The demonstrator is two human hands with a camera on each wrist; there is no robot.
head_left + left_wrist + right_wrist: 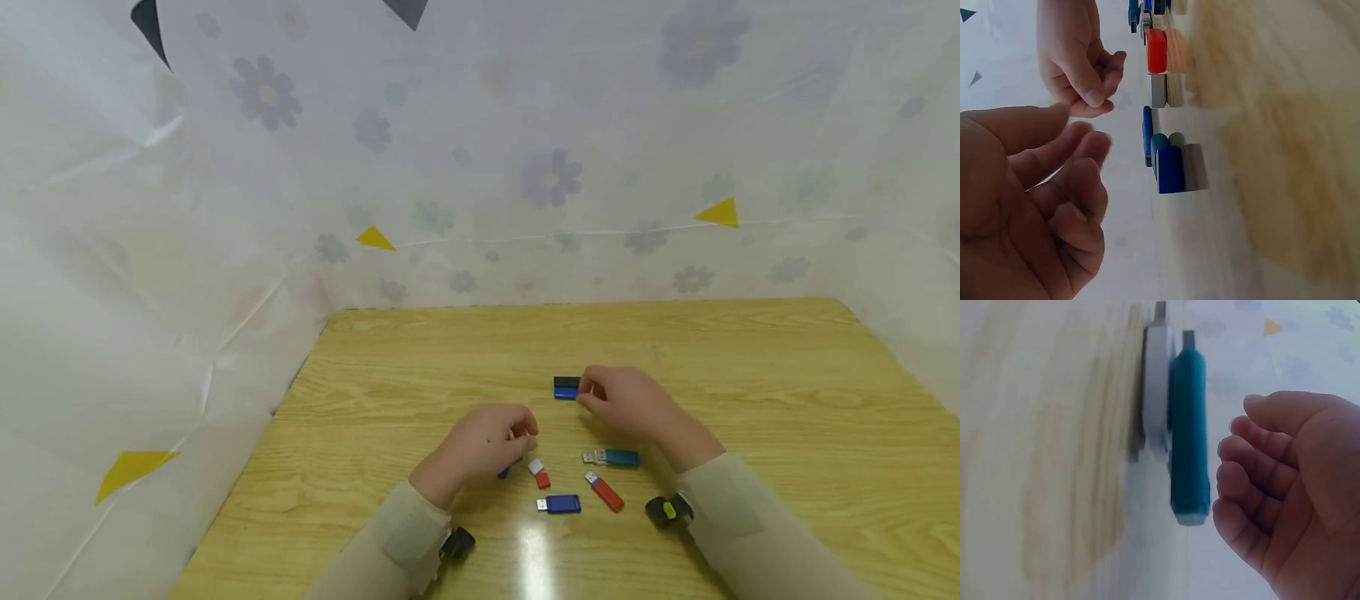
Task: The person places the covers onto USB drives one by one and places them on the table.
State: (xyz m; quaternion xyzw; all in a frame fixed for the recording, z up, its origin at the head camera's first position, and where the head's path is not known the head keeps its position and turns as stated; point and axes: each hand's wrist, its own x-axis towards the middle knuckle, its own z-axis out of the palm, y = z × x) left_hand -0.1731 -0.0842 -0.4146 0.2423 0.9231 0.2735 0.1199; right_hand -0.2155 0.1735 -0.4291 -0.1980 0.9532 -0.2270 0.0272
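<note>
My left hand [487, 440] hovers above the table with its fingers loosely bent. Nothing shows between them in the left wrist view. Partly hidden under that hand lies a blue stick [506, 472], and close by is a red and white USB stick [539, 474]. My right hand [628, 402] is farther out, its fingertips overlapping a black and blue pair of small bars [566, 388]; I cannot tell whether they touch. In the right wrist view its bent fingers hold nothing, and a teal USB stick [1189, 434] appears beside them with a pale grey one [1157, 394].
Nearer me on the wooden table [360, 375] lie a blue USB stick [563, 504] and a red one [606, 493], both with metal plugs bared. A white flower-printed sheet [480, 150] with yellow triangles encloses the table's back and sides.
</note>
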